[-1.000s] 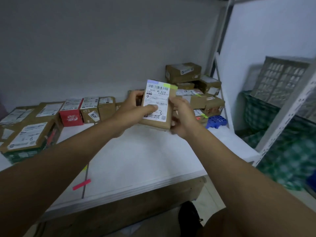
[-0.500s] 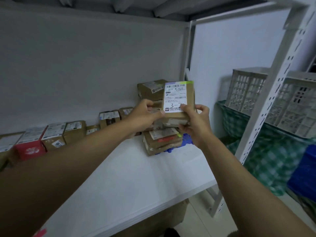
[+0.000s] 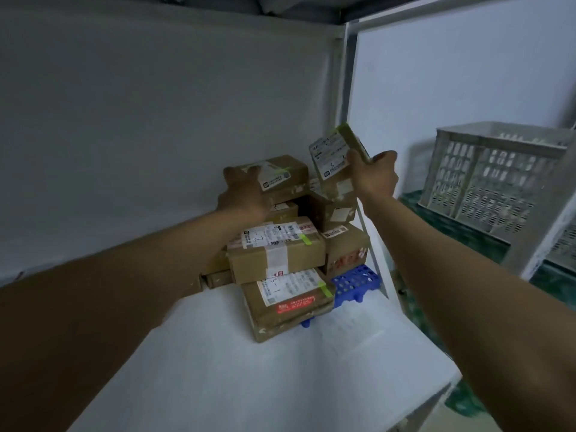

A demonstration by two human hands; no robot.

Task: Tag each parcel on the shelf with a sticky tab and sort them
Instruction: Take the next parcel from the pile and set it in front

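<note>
My right hand (image 3: 375,176) grips a small brown parcel (image 3: 333,159) with a white label and a green sticky tab at its top edge, held tilted above the right side of a stack. My left hand (image 3: 246,190) reaches onto the top box of the stack (image 3: 285,174), fingers spread over its left end; that box also bears a green tab. Below it lie a taped box marked "2" (image 3: 277,249) and a flat box marked "3-1" (image 3: 288,302), both with green tabs. The stack stands at the back right corner of the white shelf (image 3: 249,369).
A blue plastic rack (image 3: 355,282) lies under the stack's right side. The white shelf upright (image 3: 346,88) rises just right of the stack. Beyond it a white slatted crate (image 3: 489,179) rests on a green checked cloth (image 3: 461,238).
My left hand let go of the tagged parcel and moved onto the top box of the stack. My right hand carried the parcel up and right, tilting it. The view swung right.
</note>
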